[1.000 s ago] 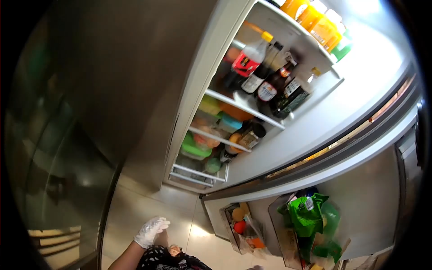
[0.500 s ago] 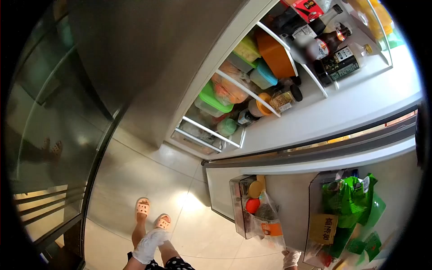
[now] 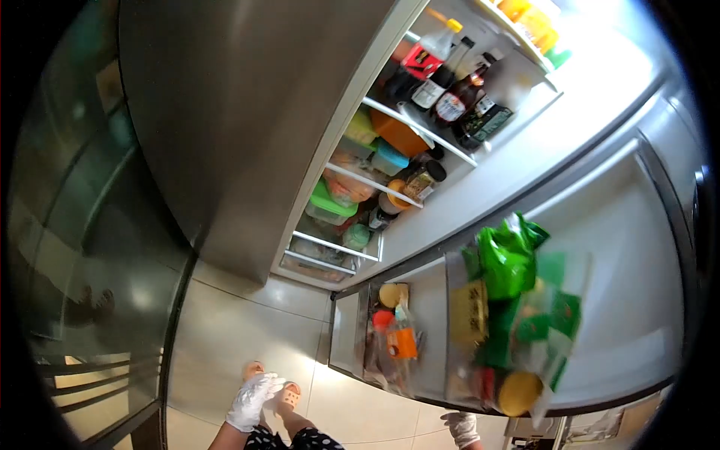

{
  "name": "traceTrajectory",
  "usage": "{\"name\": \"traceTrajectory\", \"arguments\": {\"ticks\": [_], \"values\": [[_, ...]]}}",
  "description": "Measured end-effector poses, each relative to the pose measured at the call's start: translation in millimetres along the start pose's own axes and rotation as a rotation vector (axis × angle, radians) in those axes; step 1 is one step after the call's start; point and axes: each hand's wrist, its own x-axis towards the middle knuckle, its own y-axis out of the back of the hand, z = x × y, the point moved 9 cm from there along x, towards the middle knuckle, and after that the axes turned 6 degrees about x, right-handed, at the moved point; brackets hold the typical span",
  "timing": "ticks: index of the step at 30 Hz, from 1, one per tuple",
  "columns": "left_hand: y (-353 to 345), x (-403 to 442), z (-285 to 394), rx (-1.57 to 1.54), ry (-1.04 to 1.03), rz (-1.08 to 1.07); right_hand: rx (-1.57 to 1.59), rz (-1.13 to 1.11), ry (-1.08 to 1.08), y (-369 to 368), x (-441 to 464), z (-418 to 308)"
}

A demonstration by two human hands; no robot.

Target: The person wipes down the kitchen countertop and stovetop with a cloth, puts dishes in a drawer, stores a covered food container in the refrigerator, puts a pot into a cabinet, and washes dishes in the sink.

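Note:
My left hand (image 3: 255, 403), in a white glove, hangs low in front of my legs. Its fingers are loosely extended, with nothing visible in them. White-gloved too, my right hand (image 3: 462, 429) is at the bottom of the view, just below the edge of the open fridge door (image 3: 622, 225). Its fingers point left and look apart; I cannot tell whether they touch the door. Above it, the door bins hold a shiny green bag (image 3: 510, 259), a tan-labelled pack (image 3: 469, 311), a jar with a yellowish lid (image 3: 520, 394) and a bag with an orange label (image 3: 402, 343).
The lit fridge holds several bottles (image 3: 457, 97), a blue-lidded container (image 3: 390, 157), a green-lidded box (image 3: 330, 202) and jars (image 3: 425, 178). A grey fridge panel (image 3: 247, 112) stands at left, beside a dark glossy surface (image 3: 90, 247). Tiled floor (image 3: 217, 315) lies below.
The view has turned and shifted, showing more of the door's inner side and its outer edge. My left hand's fingers now extend rightward. My right hand appears slightly farther left.

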Motion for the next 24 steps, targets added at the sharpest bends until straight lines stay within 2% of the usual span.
{"name": "traceTrajectory", "arguments": {"ticks": [2, 3, 5, 6, 8, 9, 10, 12, 14, 16, 18, 20, 21, 22, 23, 24], "values": [[-8, -11, 35, 0.043, -0.017, -0.029, -1.041, -0.061, 0.752, -69, -26, -88], [-4, -16, 26, -0.231, 0.087, 0.009, -1.024, -0.060, 0.877, -95, -34, -124], [3, -26, 45, -0.183, 0.084, 0.006, -0.925, 0.027, 1.042, -131, -60, -195], [5, -28, 54, -0.161, 0.082, 0.001, -1.011, -0.019, 0.860, -146, -59, -211], [20, -33, 53, 0.136, -0.118, -0.040, -1.191, -0.025, 0.998, -180, -72, -236], [30, -34, 47, 0.235, -0.193, -0.036, -1.225, -0.117, 0.855, -193, -62, -231], [31, -40, 60, 0.171, -0.145, -0.029, -1.079, -0.070, 1.169, -218, -77, -265], [39, -50, 71, 0.019, -0.046, 0.032, -1.331, -0.319, 0.696, -256, -59, -260], [53, -56, 63, -0.153, 0.050, 0.123, -1.230, -0.295, 0.786, -289, -49, -273], [60, -63, 70, -0.176, 0.041, 0.154, -1.160, -0.230, 0.884, -317, -41, -288], [70, -69, 66, -0.191, 0.035, 0.177, -1.245, -0.293, 0.987, -357, -50, -316], [76, -74, 65, -0.203, 0.025, 0.178, -1.415, -0.246, 0.988, -389, -52, -342], [77, -78, 66, -0.203, 0.009, 0.179, -1.388, -0.325, 0.929, -404, -41, -343], [77, -80, 70, -0.204, -0.006, 0.179, -1.426, -0.273, 0.928, -416, -33, -349], [81, -81, 66, -0.155, 0.112, 0.222, -1.428, -0.265, 0.915, -424, -30, -360], [90, -75, 52, -0.167, 0.113, 0.223, -1.429, -0.255, 0.901, -432, -30, -371]]}}
